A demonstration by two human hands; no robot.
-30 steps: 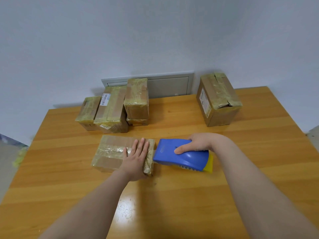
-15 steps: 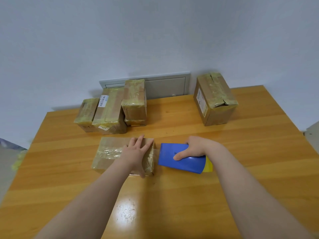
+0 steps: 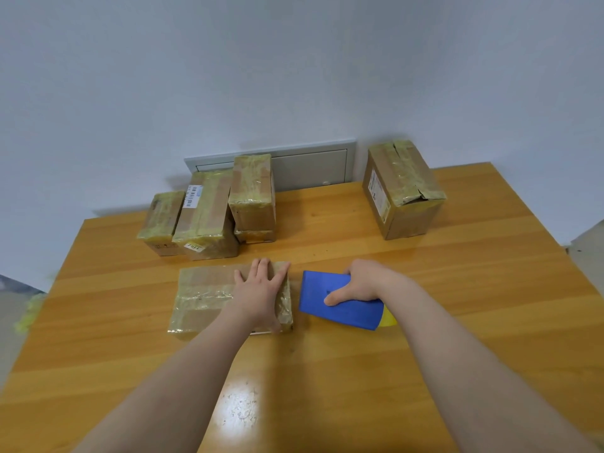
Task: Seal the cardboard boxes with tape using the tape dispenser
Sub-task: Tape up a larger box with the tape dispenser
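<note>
Head view, mid-frame: right hand [image 3: 362,282], clamped on the tape dispenser [image 3: 343,313], has pulled it just clear of the box [image 3: 202,289] under the flat left hand [image 3: 261,291], so this strip seems finished.

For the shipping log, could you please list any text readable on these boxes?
None is legible.
Barcode label, atop the middle stacked box: too small.
White sticker, on its front: digits, blurred.
Side label, on the right box: blurred.
</note>
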